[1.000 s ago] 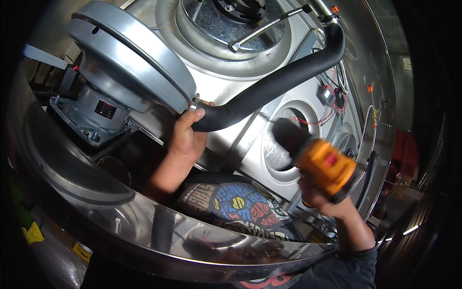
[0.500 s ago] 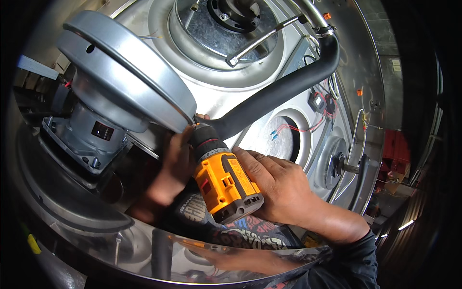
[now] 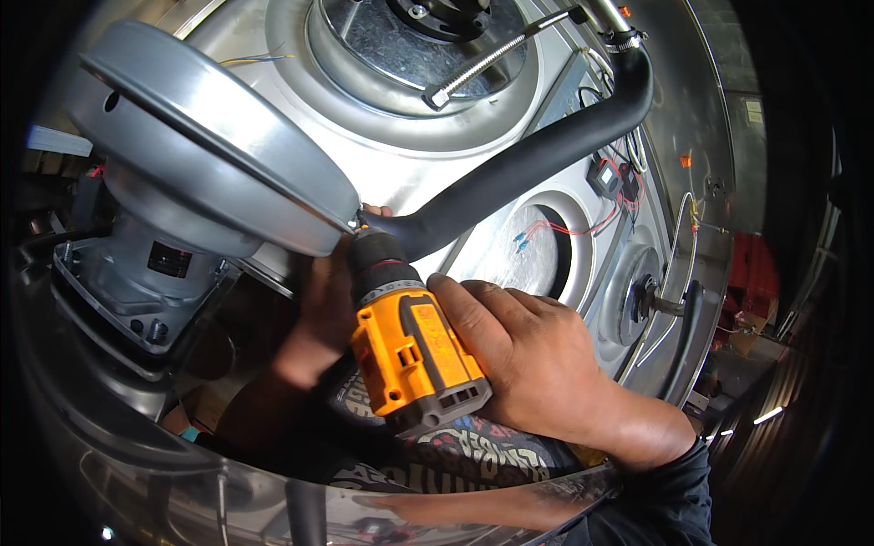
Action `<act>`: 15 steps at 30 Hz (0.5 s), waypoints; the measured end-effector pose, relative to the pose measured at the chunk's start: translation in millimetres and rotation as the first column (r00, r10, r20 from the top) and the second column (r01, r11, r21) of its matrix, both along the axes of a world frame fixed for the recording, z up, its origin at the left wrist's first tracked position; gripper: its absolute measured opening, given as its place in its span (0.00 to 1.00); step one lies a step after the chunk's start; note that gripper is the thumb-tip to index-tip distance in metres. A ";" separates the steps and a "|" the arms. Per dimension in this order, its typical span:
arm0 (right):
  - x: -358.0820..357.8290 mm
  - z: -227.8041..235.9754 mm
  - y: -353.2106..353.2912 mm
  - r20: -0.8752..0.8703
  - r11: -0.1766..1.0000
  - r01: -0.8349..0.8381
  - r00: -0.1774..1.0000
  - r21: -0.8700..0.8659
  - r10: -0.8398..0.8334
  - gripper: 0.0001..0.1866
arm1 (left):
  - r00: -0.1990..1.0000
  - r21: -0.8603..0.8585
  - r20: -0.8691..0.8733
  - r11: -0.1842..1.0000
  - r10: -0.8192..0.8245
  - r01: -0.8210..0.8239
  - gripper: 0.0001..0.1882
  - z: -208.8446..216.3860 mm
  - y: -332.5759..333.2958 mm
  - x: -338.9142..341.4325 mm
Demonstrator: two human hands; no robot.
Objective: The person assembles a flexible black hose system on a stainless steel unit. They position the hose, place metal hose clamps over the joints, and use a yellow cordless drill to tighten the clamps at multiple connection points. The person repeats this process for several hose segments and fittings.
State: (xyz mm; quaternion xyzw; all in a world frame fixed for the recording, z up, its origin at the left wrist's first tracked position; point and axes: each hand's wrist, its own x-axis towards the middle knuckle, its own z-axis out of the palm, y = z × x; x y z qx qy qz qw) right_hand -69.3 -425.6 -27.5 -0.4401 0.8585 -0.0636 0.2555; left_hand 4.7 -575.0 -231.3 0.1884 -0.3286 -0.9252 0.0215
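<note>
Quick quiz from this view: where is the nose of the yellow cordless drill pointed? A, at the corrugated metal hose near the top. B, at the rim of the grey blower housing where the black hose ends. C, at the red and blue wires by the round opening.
B: the right hand holds the yellow drill with its black nose up against the blower housing rim, beside the black hose end.

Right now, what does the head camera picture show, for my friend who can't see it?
A person's right hand presses a yellow and black cordless drill against the rim of a grey metal blower housing. The left hand reaches behind the drill, where a black hose ends.
</note>
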 end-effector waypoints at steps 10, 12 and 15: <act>2.8 -11.8 10.1 -0.225 0.997 -0.065 0.973 -0.042 0.054 0.36 | 0.994 0.242 -0.105 0.970 0.028 -0.002 0.22 -7.9 -0.2 2.2; 1.5 -11.5 11.1 -0.220 0.997 -0.062 0.974 -0.043 0.051 0.37 | 0.996 0.219 -0.092 0.976 0.017 0.004 0.23 -7.7 -0.7 2.2; 0.3 -10.7 8.8 -0.203 0.998 -0.047 0.978 -0.043 0.037 0.38 | 0.998 0.080 -0.068 0.997 -0.008 0.014 0.28 -5.7 0.0 1.6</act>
